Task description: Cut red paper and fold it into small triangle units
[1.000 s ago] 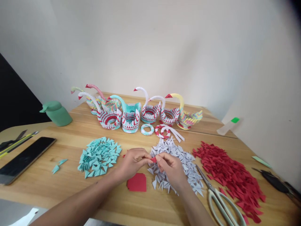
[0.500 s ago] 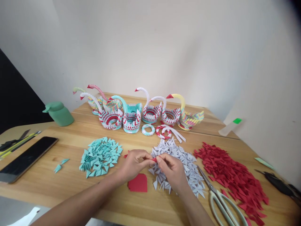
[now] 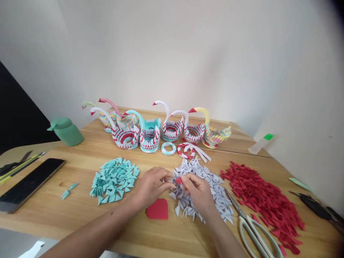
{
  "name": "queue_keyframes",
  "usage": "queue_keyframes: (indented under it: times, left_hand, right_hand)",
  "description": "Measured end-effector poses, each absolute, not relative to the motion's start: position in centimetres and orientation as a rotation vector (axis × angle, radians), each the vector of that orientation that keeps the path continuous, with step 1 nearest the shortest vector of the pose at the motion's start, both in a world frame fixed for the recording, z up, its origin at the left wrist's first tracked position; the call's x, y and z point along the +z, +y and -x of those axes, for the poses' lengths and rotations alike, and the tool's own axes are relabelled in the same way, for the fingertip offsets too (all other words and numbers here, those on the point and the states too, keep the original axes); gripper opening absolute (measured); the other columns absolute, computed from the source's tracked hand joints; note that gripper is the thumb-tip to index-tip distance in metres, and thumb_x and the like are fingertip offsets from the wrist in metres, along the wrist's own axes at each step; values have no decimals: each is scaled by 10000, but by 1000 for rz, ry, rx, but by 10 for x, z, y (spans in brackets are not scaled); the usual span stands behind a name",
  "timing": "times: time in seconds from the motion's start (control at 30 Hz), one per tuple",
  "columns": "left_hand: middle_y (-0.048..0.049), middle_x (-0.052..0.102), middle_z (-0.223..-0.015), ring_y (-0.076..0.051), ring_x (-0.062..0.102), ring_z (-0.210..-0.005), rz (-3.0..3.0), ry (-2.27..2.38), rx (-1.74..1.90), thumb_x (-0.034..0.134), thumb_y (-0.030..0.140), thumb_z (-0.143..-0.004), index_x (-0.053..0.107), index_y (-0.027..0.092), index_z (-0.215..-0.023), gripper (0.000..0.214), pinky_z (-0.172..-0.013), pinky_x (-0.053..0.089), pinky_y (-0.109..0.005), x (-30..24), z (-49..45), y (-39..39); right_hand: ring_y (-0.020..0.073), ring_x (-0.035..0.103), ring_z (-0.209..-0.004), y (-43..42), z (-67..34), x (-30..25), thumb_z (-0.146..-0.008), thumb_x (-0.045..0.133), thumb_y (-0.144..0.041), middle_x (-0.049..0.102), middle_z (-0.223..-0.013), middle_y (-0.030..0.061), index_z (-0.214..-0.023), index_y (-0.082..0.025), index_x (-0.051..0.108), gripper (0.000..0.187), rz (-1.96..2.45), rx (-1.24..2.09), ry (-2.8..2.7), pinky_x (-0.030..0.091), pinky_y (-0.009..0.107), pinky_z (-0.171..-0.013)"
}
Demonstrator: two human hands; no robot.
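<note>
My left hand [image 3: 152, 185] and my right hand [image 3: 198, 193] meet over the wooden table [image 3: 80, 211], fingers pinched together on one small piece of red paper [image 3: 178, 180]. They hover at the near left edge of a pile of white folded paper triangles [image 3: 212, 186]. A small stack of red paper squares [image 3: 157, 209] lies just below my hands. To the left lies a pile of teal folded triangles [image 3: 114, 178], to the right a pile of red ones [image 3: 263, 199].
Several origami swans and baskets [image 3: 150, 130] stand in a row at the back, with paper rings [image 3: 168, 148] before them. Scissors [image 3: 252, 229] lie right of the white pile. A dark phone [image 3: 29, 183], a green container [image 3: 66, 130] and tools [image 3: 16, 165] sit at left.
Both hands stay in place, fingers working the red piece; my right fingertips have shifted slightly up and over it. The view moved a little.
</note>
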State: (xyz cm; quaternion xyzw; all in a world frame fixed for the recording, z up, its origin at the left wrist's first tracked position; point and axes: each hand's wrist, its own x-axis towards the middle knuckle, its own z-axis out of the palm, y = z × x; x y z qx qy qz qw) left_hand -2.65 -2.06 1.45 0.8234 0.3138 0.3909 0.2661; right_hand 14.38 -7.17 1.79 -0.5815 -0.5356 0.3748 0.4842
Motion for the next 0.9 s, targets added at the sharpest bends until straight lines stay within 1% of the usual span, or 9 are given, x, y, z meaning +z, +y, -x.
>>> queue_keyframes:
  times: [0.07,0.13,0.23,0.4,0.6,0.73,0.9]
  left_hand:
    - [-31,633,-684,-151,536,-666,-2448,776,1170,621,305,-827,631,150,-775,164,-629,375,-260,12,28,-20]
    - [-38,645,-713,-152,529,-695,-2609,657,1231,554,227,-873,623,154,-761,150,-653,365,-276,12,28,-20]
    - [-42,659,-750,-151,523,-721,-2695,565,1256,506,150,-888,623,156,-771,166,-666,364,-282,14,28,-22]
    - [-39,656,-740,-145,516,-705,-2713,545,1284,498,156,-890,621,160,-771,172,-653,370,-277,17,28,-23]
    - [-43,659,-749,-150,536,-709,-2722,545,1238,492,143,-889,611,149,-777,163,-660,386,-273,23,28,-25]
    - [-51,640,-754,-164,545,-732,-2594,674,1053,521,184,-875,594,143,-752,149,-680,395,-279,28,27,-28]
    - [-19,616,-717,-134,550,-691,-2032,805,908,608,187,-801,594,143,-730,84,-649,403,-228,27,23,-27]
  right_hand:
    - [88,409,-418,-70,-144,17,-805,563,-461,481,-470,-46,-567,-177,531,372,1395,982,-1243,323,211,-450]
    - [85,398,-408,-70,-144,16,-789,584,-474,471,-461,-48,-560,-175,529,380,1383,1029,-1219,312,210,-437]
    - [80,384,-397,-69,-143,14,-784,592,-475,456,-447,-51,-548,-174,521,389,1365,1062,-1203,299,206,-422]
    - [73,381,-395,-69,-143,13,-799,572,-474,455,-463,-54,-573,-174,528,379,1347,1100,-1242,297,198,-413]
    - [76,381,-403,-72,-141,18,-812,545,-480,438,-440,-60,-566,-177,510,392,1372,1046,-1310,304,195,-432]
    - [82,386,-412,-73,-141,19,-827,521,-474,447,-463,-55,-572,-181,497,389,1382,1022,-1382,309,199,-427]
    - [94,427,-470,-74,-144,22,-878,467,-395,464,-512,-45,-588,-183,500,361,1367,857,-1575,329,202,-472]
